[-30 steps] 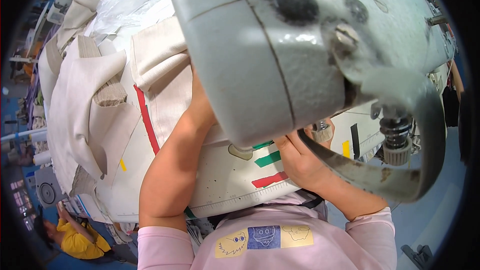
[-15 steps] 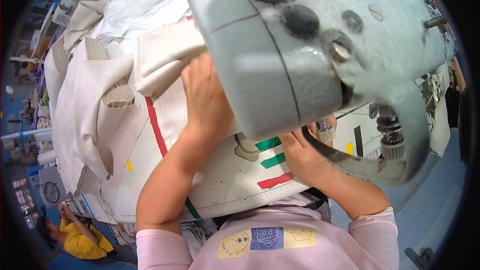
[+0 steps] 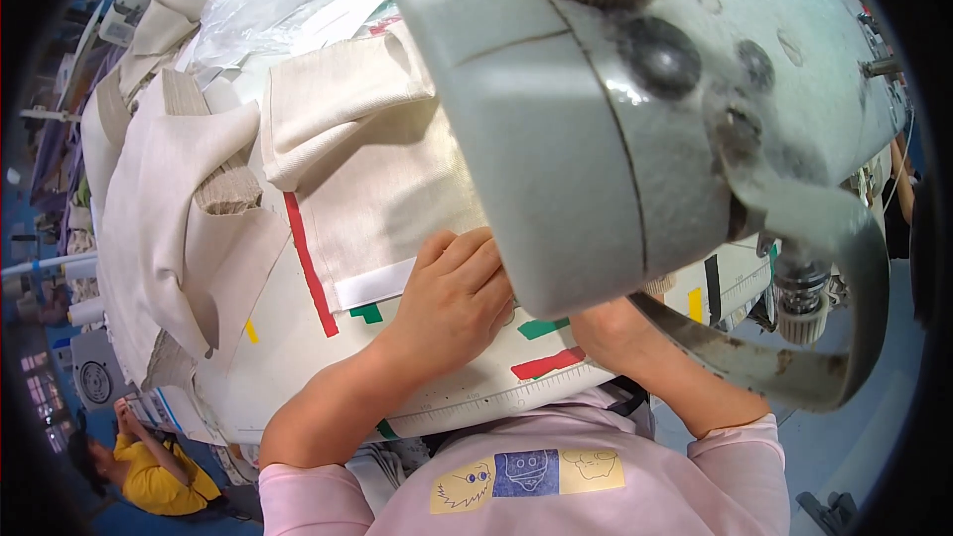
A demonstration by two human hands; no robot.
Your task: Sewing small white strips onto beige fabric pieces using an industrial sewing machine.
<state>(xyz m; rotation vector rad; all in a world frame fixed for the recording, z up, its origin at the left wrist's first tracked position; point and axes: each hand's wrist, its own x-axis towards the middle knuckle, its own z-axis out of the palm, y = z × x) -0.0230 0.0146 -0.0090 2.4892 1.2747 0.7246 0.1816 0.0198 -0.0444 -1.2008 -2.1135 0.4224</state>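
Observation:
A piece of cream fabric (image 3: 372, 203) lies on the white table, its far part folded over and a smooth white strip (image 3: 375, 285) along its near edge. My left hand (image 3: 457, 303) is closed at that near edge, fingers bent together on the fabric, with the fingertips partly behind the machine head. The big pale-grey sewing machine head (image 3: 536, 139) covers the fabric's right side. My right hand (image 3: 611, 333) is close to the table's front edge beneath the machine; its fingers are hidden behind the head and a curved metal arm (image 3: 774, 362).
A stack of cream cloth pieces (image 3: 179, 208) sits on the left, with clear plastic sheeting (image 3: 268, 0) behind. Red tape (image 3: 313, 268), more coloured tape and a ruler scale mark the table (image 3: 288, 357). A person in yellow (image 3: 164, 467) is at the lower left.
My left hand has come from the fabric's far fold down to its near edge, uncovering the fabric's middle and white strip. The machine head appears slightly lower and further right.

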